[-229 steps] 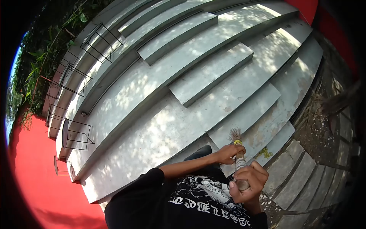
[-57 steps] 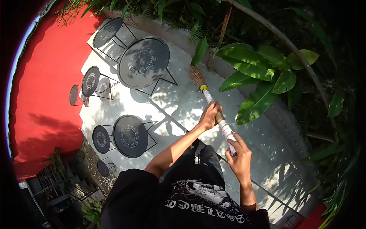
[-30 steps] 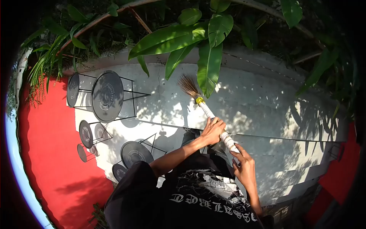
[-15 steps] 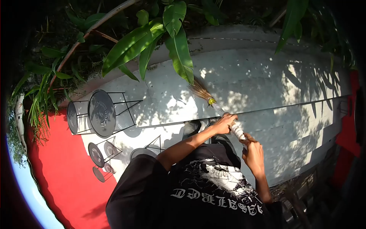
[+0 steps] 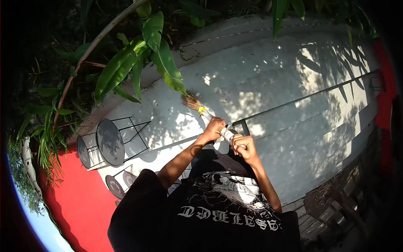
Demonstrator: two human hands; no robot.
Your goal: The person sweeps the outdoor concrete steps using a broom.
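Head view: holds a short broom (image 5: 206,116) in both hands, slanting across in front of the body. Has the left hand (image 5: 215,128) in a clenched grip around the handle (image 5: 227,134), nearer the bristles (image 5: 191,102), and the right hand (image 5: 244,147) in a closed grip by its wrapped far end. Points the bristles, with a yellow band (image 5: 202,110) at their base, at the pale floor (image 5: 256,80), near the tip of a green leaf (image 5: 168,69); perhaps touches the floor, though contact is hard to tell. Wears a black shirt (image 5: 226,206), with round dark tables (image 5: 110,143) off to the left, near a red surface (image 5: 77,197).
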